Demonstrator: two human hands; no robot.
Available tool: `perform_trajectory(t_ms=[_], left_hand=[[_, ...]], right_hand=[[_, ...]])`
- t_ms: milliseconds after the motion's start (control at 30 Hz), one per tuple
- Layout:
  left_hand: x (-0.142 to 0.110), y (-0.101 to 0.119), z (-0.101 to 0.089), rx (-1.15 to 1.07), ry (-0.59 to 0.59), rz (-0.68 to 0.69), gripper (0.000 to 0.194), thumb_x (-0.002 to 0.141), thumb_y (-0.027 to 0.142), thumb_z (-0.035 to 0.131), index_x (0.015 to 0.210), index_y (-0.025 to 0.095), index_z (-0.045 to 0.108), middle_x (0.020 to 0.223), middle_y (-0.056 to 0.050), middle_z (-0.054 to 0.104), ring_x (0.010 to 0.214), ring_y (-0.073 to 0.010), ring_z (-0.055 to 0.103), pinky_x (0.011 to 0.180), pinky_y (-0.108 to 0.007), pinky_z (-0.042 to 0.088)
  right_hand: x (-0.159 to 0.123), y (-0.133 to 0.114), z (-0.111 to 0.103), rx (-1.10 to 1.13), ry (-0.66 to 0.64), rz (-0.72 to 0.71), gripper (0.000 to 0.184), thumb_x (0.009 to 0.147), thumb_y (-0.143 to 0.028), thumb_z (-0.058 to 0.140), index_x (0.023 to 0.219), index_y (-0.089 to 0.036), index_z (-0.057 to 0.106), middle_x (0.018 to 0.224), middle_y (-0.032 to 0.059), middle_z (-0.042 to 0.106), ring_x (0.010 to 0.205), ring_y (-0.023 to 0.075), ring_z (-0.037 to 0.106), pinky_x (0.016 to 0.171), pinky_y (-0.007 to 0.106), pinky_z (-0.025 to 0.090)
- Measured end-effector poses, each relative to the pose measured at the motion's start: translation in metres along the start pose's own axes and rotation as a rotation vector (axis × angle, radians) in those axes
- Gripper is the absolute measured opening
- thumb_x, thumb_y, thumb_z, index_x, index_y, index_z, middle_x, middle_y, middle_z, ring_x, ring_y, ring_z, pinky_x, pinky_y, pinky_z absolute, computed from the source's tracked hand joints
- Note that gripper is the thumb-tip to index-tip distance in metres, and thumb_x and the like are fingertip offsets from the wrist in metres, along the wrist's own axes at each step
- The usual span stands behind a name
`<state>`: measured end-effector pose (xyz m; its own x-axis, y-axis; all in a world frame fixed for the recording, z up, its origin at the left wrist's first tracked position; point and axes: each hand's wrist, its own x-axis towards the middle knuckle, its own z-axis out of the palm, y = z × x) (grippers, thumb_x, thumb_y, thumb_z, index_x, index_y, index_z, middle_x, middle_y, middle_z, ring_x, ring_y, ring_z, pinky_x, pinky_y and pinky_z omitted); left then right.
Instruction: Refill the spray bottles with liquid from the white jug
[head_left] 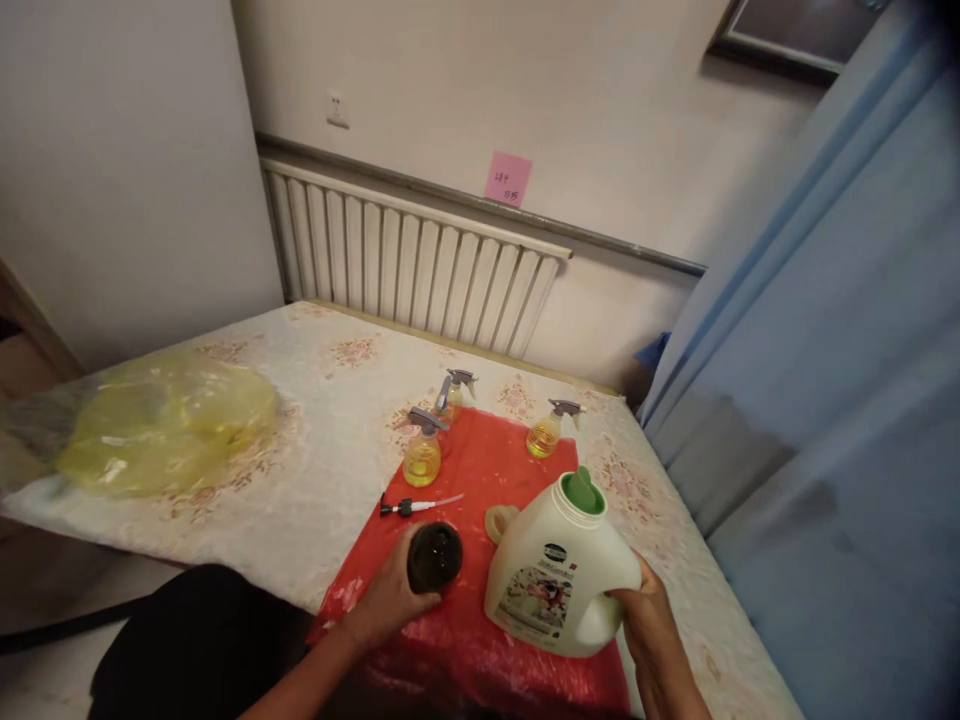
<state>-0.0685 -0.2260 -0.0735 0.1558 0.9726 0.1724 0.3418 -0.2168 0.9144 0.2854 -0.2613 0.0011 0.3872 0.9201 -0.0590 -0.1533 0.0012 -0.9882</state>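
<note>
My left hand [390, 595] is wrapped round a small dark bottle [434, 556] standing on a red plastic sheet [480, 470]. A large white jug [559, 575] with a green spout is tilted toward the dark bottle, and my right hand [651, 615] grips its handle side. Beside the jug lies its pale cap [498, 521]. A black pump head with a clear tube [415, 505] rests at the sheet's left edge.
Three small spray bottles of yellow liquid [422, 450] [452, 393] [550, 430] stand at the far end of the red sheet. A yellow plastic bag [161, 420] lies on the flowered tablecloth at left. A radiator [405, 260] lines the wall; a blue curtain [825, 400] hangs at right.
</note>
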Motion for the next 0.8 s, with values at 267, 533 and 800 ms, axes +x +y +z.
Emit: perform_trajectory(t_ms=[267, 533, 800], left_hand=[[0.004, 0.012, 0.001, 0.030, 0.029, -0.045, 0.079, 0.060, 0.015, 0.071, 0.134, 0.021, 0.042, 0.135, -0.012, 0.058, 0.124, -0.0314, 0.056, 0.110, -0.051, 0.042], [0.031, 0.036, 0.007, 0.011, 0.076, -0.027, 0.076, 0.059, 0.021, 0.074, 0.129, 0.018, 0.045, 0.132, -0.012, 0.060, 0.125, -0.0312, 0.056, 0.110, -0.048, 0.043], [0.056, 0.051, 0.014, -0.014, 0.106, -0.038, 0.076, 0.060, 0.022, 0.075, 0.129, 0.016, 0.044, 0.133, -0.014, 0.058, 0.125, -0.0308, 0.055, 0.110, -0.049, 0.041]], right_hand=[[0.004, 0.025, -0.002, -0.024, -0.084, -0.070, 0.037, 0.054, -0.020, 0.077, 0.090, -0.016, 0.071, 0.071, -0.0011, 0.072, 0.062, 0.0182, 0.061, 0.055, 0.024, 0.048], [0.002, 0.021, -0.004, -0.203, -0.085, -0.174, 0.032, 0.059, -0.031, 0.079, 0.086, -0.015, 0.074, 0.074, 0.0043, 0.074, 0.067, 0.0217, 0.065, 0.060, 0.027, 0.052], [0.001, 0.021, -0.001, -0.247, 0.023, -0.147, 0.034, 0.057, -0.042, 0.076, 0.080, -0.017, 0.077, 0.075, 0.0075, 0.076, 0.068, 0.0249, 0.068, 0.061, 0.030, 0.056]])
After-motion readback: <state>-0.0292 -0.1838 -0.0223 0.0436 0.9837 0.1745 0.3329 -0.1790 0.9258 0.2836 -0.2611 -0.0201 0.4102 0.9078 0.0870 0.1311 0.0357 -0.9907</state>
